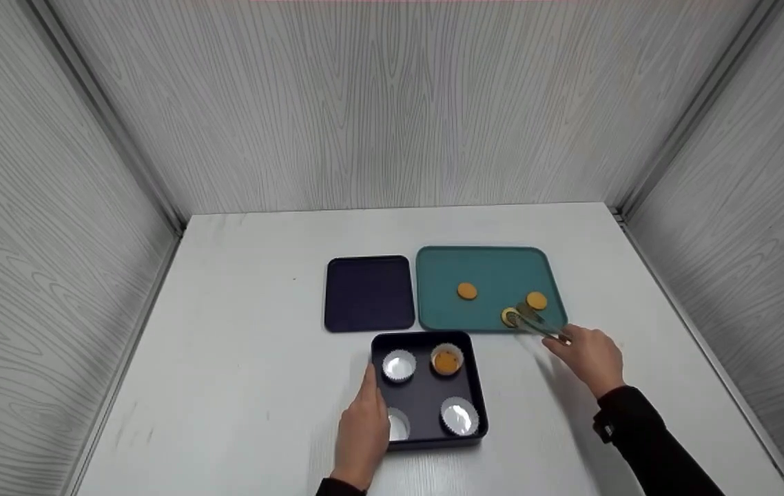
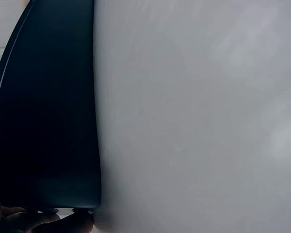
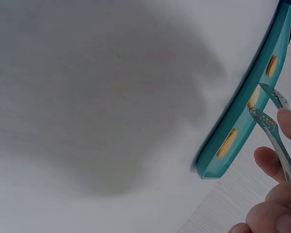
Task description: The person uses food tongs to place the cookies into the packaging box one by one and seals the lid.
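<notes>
My right hand [image 1: 592, 355] holds a pair of small metal tongs [image 3: 276, 141] with perforated tips. Those tips stand apart at a round yellow biscuit [image 3: 253, 96] near the front edge of the teal tray [image 1: 481, 265]. Two more biscuits lie on that tray, one to the right [image 1: 537, 300] and another further left [image 1: 467, 291]. My left hand [image 1: 362, 430] rests along the left wall of a dark square baking pan [image 1: 423, 396], fingers straight in the head view. In the left wrist view, the pan's dark wall [image 2: 48, 111] fills the left side, with fingers at its lower end.
Inside the pan stand several silvery paper cups; the back right cup [image 1: 446, 359] contains an orange biscuit, while the back left cup [image 1: 399, 366] shows a bare bottom. A flat dark square tray [image 1: 369, 293] lies behind the pan, left of the teal tray. Pale wood-grain panels [image 1: 392, 103] enclose the white table.
</notes>
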A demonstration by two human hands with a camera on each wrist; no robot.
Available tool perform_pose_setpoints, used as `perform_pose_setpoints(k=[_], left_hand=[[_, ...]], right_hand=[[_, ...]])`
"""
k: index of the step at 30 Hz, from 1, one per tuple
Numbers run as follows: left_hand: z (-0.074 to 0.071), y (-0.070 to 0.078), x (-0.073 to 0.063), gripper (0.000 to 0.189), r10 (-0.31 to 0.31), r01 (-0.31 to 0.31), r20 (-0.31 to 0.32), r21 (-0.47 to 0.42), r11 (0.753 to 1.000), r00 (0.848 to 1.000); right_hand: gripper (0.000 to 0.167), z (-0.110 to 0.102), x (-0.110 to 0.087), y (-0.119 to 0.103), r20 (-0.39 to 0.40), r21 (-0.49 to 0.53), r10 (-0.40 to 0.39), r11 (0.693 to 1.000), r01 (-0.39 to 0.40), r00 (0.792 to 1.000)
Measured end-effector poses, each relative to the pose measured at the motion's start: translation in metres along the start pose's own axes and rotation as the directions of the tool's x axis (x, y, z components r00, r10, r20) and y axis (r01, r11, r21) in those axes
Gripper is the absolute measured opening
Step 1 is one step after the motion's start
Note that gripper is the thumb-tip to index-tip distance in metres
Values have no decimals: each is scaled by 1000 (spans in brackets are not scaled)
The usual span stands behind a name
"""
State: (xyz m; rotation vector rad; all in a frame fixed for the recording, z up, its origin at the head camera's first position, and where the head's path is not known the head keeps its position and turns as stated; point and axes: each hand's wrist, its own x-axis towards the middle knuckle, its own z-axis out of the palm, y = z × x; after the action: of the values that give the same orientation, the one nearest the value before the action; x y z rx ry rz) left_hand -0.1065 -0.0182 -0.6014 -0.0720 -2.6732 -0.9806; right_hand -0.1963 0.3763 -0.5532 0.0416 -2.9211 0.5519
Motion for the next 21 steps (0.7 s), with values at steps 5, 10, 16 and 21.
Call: perform_pose_setpoints(k=[5, 10, 16, 21], left_hand=[[0, 0, 0, 48, 2, -2, -1, 2, 1000, 1000], [-1, 0, 0, 48, -11, 11, 4, -9, 1000, 1000], [-1, 0, 0, 48, -18, 18, 3, -5, 1000, 1000], [-1, 1, 0, 48, -18, 18, 0, 0, 1000, 1000]], right_hand=[[33, 0, 0, -1, -19, -15, -12, 1000, 11, 1000], [34, 0, 1, -1, -11, -15, -21, 1000, 21, 1000], [24, 2, -2, 1, -27, -2, -60, 998, 60, 998], [34, 2, -3, 4, -1, 16, -14, 1000, 14, 1000]])
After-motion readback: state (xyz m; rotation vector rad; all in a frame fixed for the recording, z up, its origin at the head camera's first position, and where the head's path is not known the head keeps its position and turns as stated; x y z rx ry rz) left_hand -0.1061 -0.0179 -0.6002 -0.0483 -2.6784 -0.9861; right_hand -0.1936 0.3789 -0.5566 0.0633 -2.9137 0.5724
